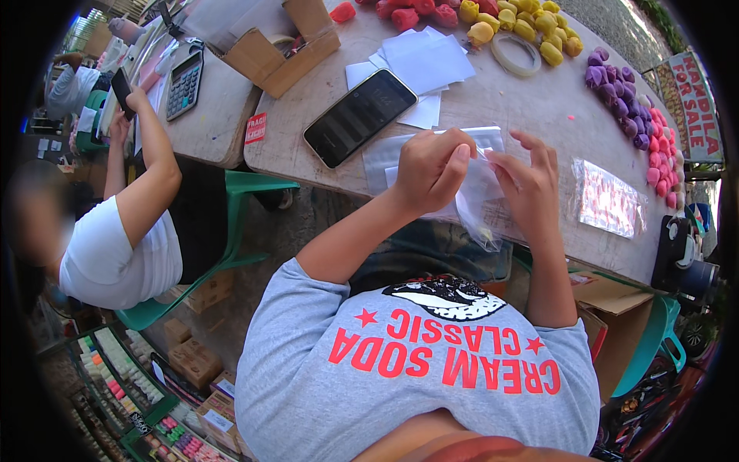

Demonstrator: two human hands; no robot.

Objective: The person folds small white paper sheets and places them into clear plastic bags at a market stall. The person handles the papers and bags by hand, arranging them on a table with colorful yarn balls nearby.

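Just over the table's near edge, both my hands are at a clear plastic bag point(483, 202) that hangs down toward my lap. My left hand point(433, 173) is closed, its thumb and bent fingers pinching the top of the bag. On the bag's other side, my right hand point(533, 185) has its thumb and a fingertip pinched at the bag's edge, with another finger raised. More clear plastic and a white sheet point(391, 175) lie under my left wrist. Beyond that hand lies a smartphone point(360, 115), next to a loose stack of white paper pieces point(427, 65).
Yellow point(543, 27), purple point(620, 96) and pink point(660, 150) flower-like pieces line the far and right edges. A tape roll point(516, 54), a shiny clear packet point(612, 199) and a cardboard box point(285, 58) share the table. A seated person point(127, 239) holds a phone at left.
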